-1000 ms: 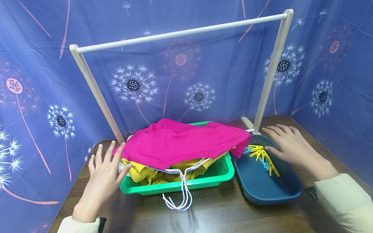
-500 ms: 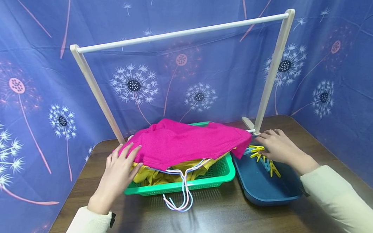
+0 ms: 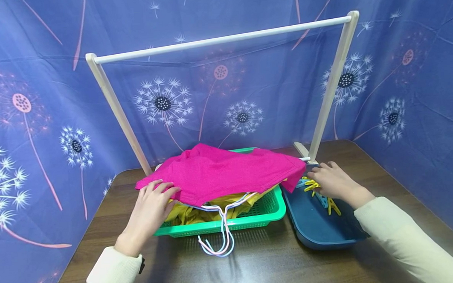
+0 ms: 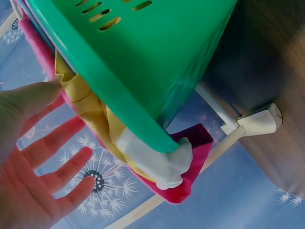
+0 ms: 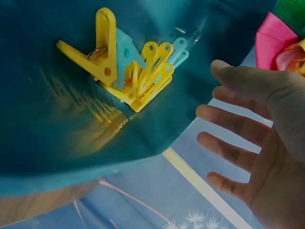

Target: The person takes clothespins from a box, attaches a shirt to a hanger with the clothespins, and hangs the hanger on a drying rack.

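A magenta garment [image 3: 228, 169] lies spread over yellow cloth [image 3: 193, 212] in a green basket [image 3: 231, 224]. My left hand [image 3: 148, 212] is at the basket's left end, its fingers over the garment's left edge. The left wrist view shows those fingers spread, with the thumb by the yellow cloth [image 4: 88, 105]; whether it touches is unclear. Several clothes hangers [image 3: 224, 227] hang their hooks over the basket's front rim. My right hand [image 3: 334, 182] reaches over the blue tub [image 3: 320, 235]. Its fingers are extended and hold nothing, apart from the yellow and light-blue clothespins [image 5: 155, 64].
Behind the basket stands a rack with a white crossbar [image 3: 221, 40] and wooden side posts [image 3: 332, 82]. A patterned blue curtain [image 3: 212, 14] surrounds the brown table [image 3: 191, 271]. White cloth [image 4: 152, 155] pokes out at the basket's left end.
Both hands have moved inward: the left hand rightward onto the garment's left edge, the right hand leftward over the tub of clothespins. The basket, hangers and rack stay put.
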The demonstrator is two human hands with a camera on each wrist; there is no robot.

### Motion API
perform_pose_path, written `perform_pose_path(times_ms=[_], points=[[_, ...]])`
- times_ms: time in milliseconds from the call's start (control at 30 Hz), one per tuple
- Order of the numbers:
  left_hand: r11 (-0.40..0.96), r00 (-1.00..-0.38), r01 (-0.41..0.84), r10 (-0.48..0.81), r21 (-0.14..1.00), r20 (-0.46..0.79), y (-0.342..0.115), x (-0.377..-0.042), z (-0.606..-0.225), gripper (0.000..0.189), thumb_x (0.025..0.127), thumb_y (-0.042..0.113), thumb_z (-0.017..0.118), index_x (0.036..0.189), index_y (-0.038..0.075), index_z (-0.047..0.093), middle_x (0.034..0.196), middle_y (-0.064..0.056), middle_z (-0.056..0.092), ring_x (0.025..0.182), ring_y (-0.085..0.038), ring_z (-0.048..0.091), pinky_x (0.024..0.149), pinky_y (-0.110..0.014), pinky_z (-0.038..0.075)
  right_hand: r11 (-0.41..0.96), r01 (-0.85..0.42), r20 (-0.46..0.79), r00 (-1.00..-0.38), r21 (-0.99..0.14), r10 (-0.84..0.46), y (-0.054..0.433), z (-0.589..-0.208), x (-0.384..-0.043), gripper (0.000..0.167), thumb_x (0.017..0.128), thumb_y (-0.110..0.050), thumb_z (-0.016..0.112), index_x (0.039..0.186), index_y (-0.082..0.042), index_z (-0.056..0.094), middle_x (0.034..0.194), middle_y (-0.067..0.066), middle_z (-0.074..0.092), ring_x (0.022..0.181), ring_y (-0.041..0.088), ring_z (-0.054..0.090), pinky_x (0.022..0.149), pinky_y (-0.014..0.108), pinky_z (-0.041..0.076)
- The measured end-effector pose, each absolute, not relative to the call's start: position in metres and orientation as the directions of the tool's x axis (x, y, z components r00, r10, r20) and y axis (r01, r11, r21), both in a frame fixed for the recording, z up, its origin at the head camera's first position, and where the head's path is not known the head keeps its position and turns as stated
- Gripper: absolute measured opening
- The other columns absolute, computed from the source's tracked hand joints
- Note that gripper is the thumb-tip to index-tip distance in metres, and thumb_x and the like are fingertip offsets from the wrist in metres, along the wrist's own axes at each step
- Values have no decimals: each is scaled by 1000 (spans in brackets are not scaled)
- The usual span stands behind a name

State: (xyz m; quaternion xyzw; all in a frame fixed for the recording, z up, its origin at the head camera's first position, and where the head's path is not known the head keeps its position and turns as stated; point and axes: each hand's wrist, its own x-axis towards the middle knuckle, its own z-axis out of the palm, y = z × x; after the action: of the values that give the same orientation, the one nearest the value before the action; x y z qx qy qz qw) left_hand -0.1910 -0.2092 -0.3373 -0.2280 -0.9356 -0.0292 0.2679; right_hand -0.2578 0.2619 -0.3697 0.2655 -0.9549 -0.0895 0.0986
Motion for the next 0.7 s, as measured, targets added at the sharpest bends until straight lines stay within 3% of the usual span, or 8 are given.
perform_pose_path(times_ms=[467, 700], points=[[884, -704, 448, 442, -135, 557, -206, -194, -342, 14, 71, 15, 76, 81, 15, 66, 82, 0, 66, 91, -26, 56, 79, -45, 41, 850, -499, 43, -858, 167, -512, 257, -374, -265, 28, 67, -15, 79, 92, -10, 67, 89, 7, 68, 87, 32, 60, 84, 64, 37], [884, -688, 439, 444, -158, 574, -204, -195, -341, 17, 68, 13, 76, 73, 15, 60, 73, 1, 60, 84, -26, 56, 77, -45, 41, 837, -518, 5, -850, 176, -527, 256, -382, -270, 26, 67, -14, 80, 91, -12, 68, 87, 5, 68, 86, 29, 59, 81, 60, 42]])
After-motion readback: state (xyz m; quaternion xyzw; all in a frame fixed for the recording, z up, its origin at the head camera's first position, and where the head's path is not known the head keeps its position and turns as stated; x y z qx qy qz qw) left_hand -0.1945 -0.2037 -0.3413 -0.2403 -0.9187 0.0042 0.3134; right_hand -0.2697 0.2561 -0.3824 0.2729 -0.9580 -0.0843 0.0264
